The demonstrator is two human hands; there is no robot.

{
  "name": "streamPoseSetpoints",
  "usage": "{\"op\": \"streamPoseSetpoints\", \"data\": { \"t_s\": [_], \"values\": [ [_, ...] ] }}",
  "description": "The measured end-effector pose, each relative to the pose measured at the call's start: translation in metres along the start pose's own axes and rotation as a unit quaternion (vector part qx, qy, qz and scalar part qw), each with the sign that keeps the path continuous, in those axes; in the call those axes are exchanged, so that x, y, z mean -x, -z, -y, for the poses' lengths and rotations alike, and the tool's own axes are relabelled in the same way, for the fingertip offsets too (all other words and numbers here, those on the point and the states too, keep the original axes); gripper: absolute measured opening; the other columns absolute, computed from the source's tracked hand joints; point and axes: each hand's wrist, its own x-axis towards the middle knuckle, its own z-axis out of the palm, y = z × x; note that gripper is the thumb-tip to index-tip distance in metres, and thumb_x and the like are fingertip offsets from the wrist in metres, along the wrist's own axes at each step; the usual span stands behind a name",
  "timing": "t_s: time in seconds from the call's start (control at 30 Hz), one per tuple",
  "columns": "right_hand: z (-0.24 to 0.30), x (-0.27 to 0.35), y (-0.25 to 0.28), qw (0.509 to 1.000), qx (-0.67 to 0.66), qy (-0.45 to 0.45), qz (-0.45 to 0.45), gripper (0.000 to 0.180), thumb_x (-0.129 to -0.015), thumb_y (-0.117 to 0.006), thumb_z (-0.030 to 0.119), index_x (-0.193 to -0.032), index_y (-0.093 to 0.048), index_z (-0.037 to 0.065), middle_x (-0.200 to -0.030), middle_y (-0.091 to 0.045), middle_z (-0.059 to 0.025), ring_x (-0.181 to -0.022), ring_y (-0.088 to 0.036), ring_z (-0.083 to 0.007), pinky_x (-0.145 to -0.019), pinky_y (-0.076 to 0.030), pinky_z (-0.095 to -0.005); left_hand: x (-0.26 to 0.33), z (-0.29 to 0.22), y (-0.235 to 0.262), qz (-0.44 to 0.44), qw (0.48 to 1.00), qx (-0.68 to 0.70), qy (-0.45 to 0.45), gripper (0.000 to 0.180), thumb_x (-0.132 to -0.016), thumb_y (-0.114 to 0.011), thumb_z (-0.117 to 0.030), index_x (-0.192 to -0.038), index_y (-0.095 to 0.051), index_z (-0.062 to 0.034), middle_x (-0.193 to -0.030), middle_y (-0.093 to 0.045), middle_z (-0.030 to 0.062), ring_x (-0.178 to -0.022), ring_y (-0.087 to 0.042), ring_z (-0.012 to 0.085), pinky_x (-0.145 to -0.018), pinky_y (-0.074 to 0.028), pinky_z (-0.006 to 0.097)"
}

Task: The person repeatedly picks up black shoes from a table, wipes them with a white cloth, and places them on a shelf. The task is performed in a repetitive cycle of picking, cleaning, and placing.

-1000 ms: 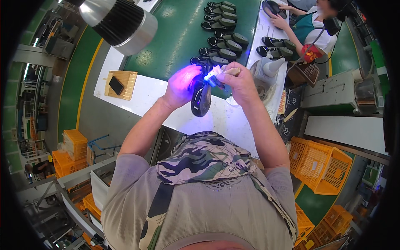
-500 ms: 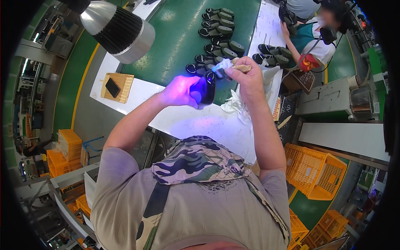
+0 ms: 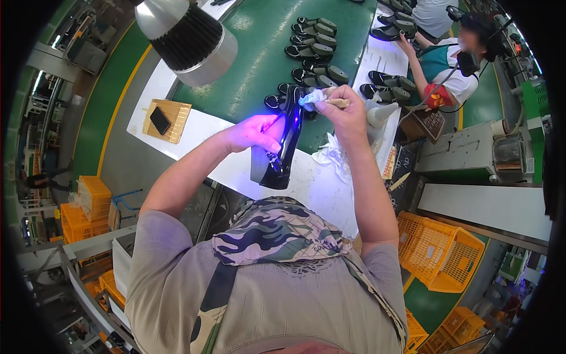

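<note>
A glossy black shoe [image 3: 285, 154] is held up over the white table edge, its toe toward me and its heel end away. My left hand [image 3: 252, 135] is closed round it from the left, lit violet. In my right hand [image 3: 345, 113] a crumpled white cloth [image 3: 312, 98] is pinched between thumb and fingers, bluish where the light falls on it. The cloth is at the shoe's far end; whether it touches cannot be seen. A tan, pointed piece [image 3: 338, 102] also sticks out from the right hand's fingers; its kind is unclear.
Several black shoes [image 3: 312, 50] stand in a row on the green conveyor [image 3: 247, 65]. A lamp [image 3: 200, 56] hangs at upper left. A phone [image 3: 160, 120] lies on a bamboo mat; white cloths [image 3: 333, 156] and a white bottle [image 3: 380, 113] are at right. A co-worker [image 3: 451, 65] handles shoes.
The shoe has turned from nearly end-on to lengthwise, its toe now pointing down toward me. My right hand with the cloth has shifted slightly down. The co-worker's shoe has moved left.
</note>
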Motion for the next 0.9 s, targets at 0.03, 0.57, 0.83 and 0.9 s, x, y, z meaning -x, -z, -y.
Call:
{"op": "streamPoseSetpoints", "data": {
  "t_s": [0.03,0.57,0.83,0.9],
  "values": [
    [-0.002,0.002,-0.001,1.0,-0.002,-0.006,0.002,0.018,-0.077,-0.072,-0.002,-0.082,-0.056,0.004,-0.098,-0.062,-0.0097,-0.089,-0.058,-0.0135,-0.082,-0.048,-0.0277,0.0,0.002,0.0,0.002,1.0,0.025,-0.002,0.06,-0.07,-0.077,-0.008,-0.124,-0.052,-0.0033,-0.104,-0.061,-0.0011,-0.093,-0.058,0.009,-0.086,-0.047,0.025],
    [-0.018,0.04,-0.007,0.984,-0.101,-0.104,0.1,0.021,-0.076,-0.073,-0.003,-0.081,-0.054,0.004,-0.093,-0.059,-0.0062,-0.09,-0.058,-0.0142,-0.08,-0.05,-0.0286,0.007,0.036,-0.007,-0.09,0.964,0.25,-0.012,0.061,-0.082,-0.068,-0.033,-0.13,-0.048,-0.0026,-0.108,-0.064,0.0127,-0.092,-0.066,0.0221,-0.085,-0.054,0.039],
    [-0.01,0.059,0.002,0.99,0.027,-0.04,0.136,0.024,-0.076,-0.075,0.001,-0.08,-0.052,0.005,-0.09,-0.058,-0.0069,-0.091,-0.057,-0.0161,-0.079,-0.045,-0.0298,0.013,0.06,-0.017,-0.136,0.941,0.311,0.004,0.057,-0.086,-0.064,-0.034,-0.131,-0.049,-0.0042,-0.116,-0.063,0.0147,-0.102,-0.063,0.0261,-0.095,-0.049,0.043],
    [-0.008,0.064,0.005,0.988,0.036,-0.024,0.146,0.024,-0.076,-0.075,0.001,-0.08,-0.051,0.005,-0.089,-0.058,-0.0068,-0.092,-0.057,-0.017,-0.079,-0.045,-0.0306,0.013,0.068,-0.024,-0.166,0.931,0.325,-0.011,0.057,-0.086,-0.063,-0.034,-0.132,-0.048,-0.0042,-0.117,-0.062,0.0148,-0.104,-0.062,0.0273,-0.097,-0.047,0.043]
  ]
}}
